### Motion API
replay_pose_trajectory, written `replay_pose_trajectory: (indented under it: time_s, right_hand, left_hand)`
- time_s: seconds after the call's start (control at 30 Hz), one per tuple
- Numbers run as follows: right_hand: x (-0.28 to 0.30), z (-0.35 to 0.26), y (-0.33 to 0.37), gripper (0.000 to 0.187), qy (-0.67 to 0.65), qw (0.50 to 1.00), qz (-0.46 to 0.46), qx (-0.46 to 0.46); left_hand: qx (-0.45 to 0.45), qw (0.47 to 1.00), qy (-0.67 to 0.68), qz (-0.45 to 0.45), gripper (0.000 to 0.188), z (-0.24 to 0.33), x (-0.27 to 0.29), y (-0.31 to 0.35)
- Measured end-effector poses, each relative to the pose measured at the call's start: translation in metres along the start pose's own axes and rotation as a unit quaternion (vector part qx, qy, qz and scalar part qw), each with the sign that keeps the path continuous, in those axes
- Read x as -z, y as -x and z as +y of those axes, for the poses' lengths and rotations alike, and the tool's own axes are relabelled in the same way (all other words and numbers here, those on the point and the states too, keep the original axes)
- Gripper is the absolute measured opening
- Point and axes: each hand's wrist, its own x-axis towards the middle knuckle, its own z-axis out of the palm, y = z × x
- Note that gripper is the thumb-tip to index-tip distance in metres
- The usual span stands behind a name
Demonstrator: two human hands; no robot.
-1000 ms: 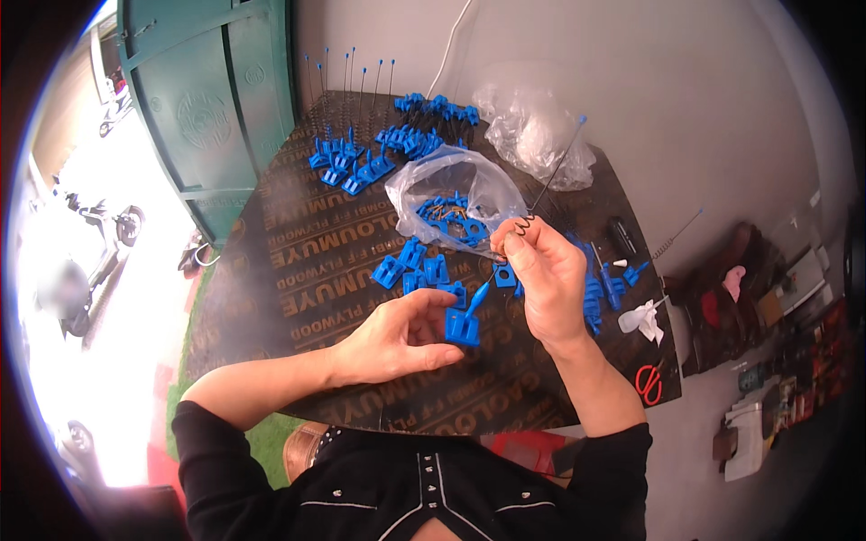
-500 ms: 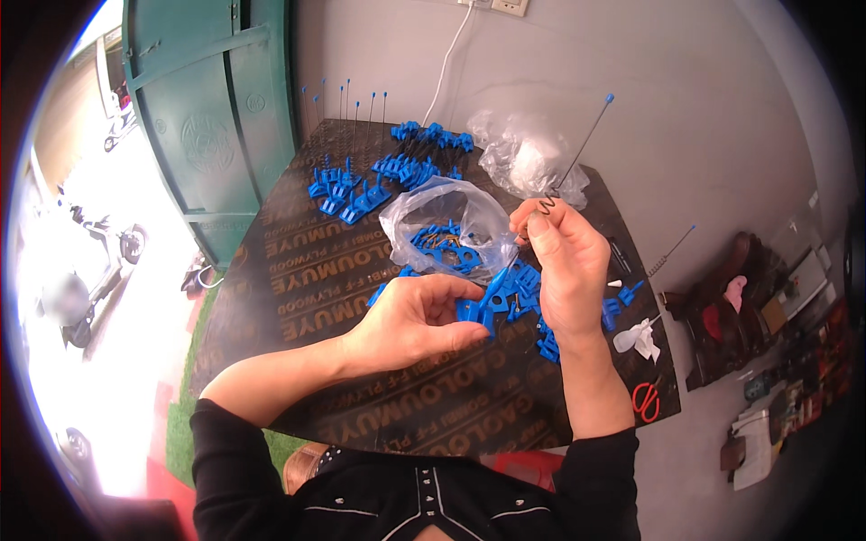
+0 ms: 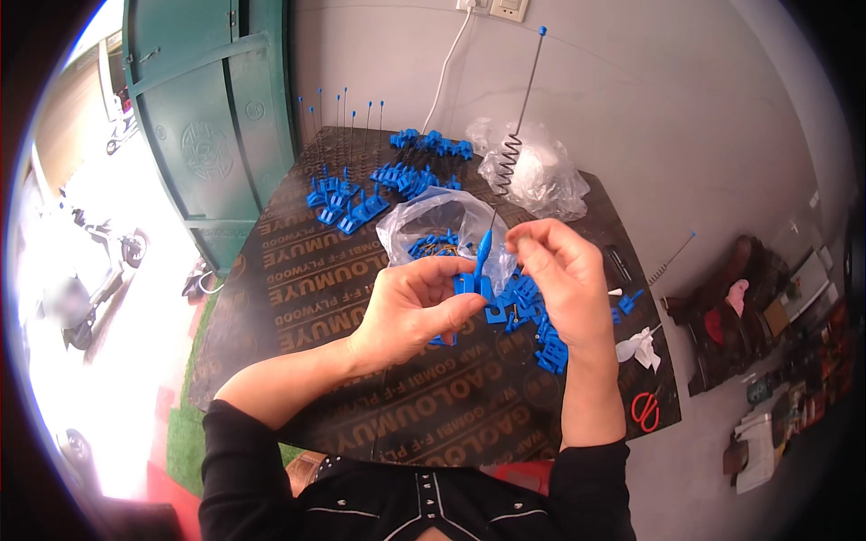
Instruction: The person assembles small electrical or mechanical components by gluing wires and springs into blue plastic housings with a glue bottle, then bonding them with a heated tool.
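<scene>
My left hand (image 3: pixel 410 311) grips a blue plastic clip base (image 3: pixel 471 287) between thumb and forefinger. A tapered blue post rises from this base, and a black spring rod (image 3: pixel 507 167) with a blue ball tip stands upright out of it. Just to the right of the post is my right hand (image 3: pixel 568 279), its thumb and forefinger drawn together beside the rod. Nothing shows between those fingertips. Loose blue plastic parts (image 3: pixel 523 298) lie under and between the hands. Behind them, an opened clear plastic bag (image 3: pixel 401 230) holds small blue and brass-coloured pieces.
Blue bases with upright spring rods (image 3: pixel 338 194) stand at the far left of the dark plywood table (image 3: pixel 298 361), beside a pile of blue and black pieces (image 3: pixel 419 162). A crumpled plastic bag (image 3: pixel 546 176) is at the back. Red-handled scissors (image 3: pixel 645 412) and tissue (image 3: pixel 640 349) lie right.
The spring rod has swung more upright and now stands above the blue post. My right fingers have come off its coil and sit lower beside it. My left hand still grips the base.
</scene>
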Motion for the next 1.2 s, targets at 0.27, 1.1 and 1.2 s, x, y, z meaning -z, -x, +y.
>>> replay_pose_trajectory:
  time_s: [0.27, 1.1, 1.2]
  right_hand:
    - [-0.012, 0.001, 0.005, 0.014, 0.023, 0.998, -0.052, -0.028]
    - [-0.02, 0.003, 0.007, 0.013, 0.004, 0.999, -0.038, -0.014]
    - [-0.02, 0.005, 0.008, 0.013, 0.0, 0.999, -0.04, -0.009]
  left_hand:
    - [0.001, 1.0, -0.029, 0.011, 0.035, 0.001, 0.008, 0.003]
    - [-0.078, 0.995, -0.061, 0.025, 0.033, -0.011, 0.006, 0.003]
    - [-0.086, 0.991, -0.101, 0.027, 0.034, -0.013, 0.007, 0.003]
